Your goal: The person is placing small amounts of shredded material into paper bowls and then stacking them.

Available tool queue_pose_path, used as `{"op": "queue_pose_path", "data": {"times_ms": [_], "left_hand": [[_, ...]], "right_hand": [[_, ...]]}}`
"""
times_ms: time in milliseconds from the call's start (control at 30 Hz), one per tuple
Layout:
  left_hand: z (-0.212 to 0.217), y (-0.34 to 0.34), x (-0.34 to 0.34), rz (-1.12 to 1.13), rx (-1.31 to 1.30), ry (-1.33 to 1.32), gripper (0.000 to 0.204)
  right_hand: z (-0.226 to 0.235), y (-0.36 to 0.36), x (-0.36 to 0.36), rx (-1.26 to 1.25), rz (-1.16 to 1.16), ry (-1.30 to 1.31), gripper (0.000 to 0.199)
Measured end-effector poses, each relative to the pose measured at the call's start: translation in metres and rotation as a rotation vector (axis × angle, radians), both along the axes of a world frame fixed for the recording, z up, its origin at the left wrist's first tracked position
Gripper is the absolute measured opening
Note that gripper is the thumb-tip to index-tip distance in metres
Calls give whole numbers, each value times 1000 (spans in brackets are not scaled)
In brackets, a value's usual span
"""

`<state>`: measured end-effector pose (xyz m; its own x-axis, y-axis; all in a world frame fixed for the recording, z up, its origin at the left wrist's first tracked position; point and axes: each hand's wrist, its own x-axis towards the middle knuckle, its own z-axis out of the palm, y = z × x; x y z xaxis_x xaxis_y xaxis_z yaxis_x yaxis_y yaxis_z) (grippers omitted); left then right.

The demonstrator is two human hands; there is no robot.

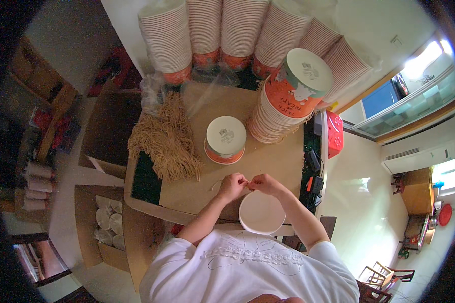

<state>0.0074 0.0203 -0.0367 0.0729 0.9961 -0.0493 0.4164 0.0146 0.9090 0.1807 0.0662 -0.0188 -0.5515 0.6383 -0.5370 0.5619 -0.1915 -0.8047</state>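
Note:
Just beyond a white-lined paper bucket, my two hands meet fingertip to fingertip. The bucket's open mouth faces up, close against my shirt at the table's near edge. My left hand is closed in a pinch, and a thin pale cord curls out beside it. Also pinched closed, my right hand is at the bucket's far rim; what its fingertips hold is too small to make out. A large bundle of tan cords lies to the left. Ahead, a short stack of upside-down paper buckets stands on cardboard.
A tall stack of orange-and-green printed buckets rises at the far right. Several plastic-wrapped stacks line the back. Black adapters and a red basket are at the right edge. An open carton stands on the floor at left.

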Motion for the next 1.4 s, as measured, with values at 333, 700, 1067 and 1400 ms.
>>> {"op": "queue_pose_path", "data": {"times_ms": [333,700,1067,1400], "left_hand": [[-13,-6,-5,29,27,28,12],[-15,-8,-7,31,-11,118,10],[-1,-4,3,79,-72,51,11],[-32,-18,-7,86,-54,-9,13]], "right_hand": [[39,5,-7,57,238,-138,15],[46,-8,-3,23,76,-38,14],[30,-10,-1,26,-8,12,10],[3,-11,11,196,-92,14,14]]}}
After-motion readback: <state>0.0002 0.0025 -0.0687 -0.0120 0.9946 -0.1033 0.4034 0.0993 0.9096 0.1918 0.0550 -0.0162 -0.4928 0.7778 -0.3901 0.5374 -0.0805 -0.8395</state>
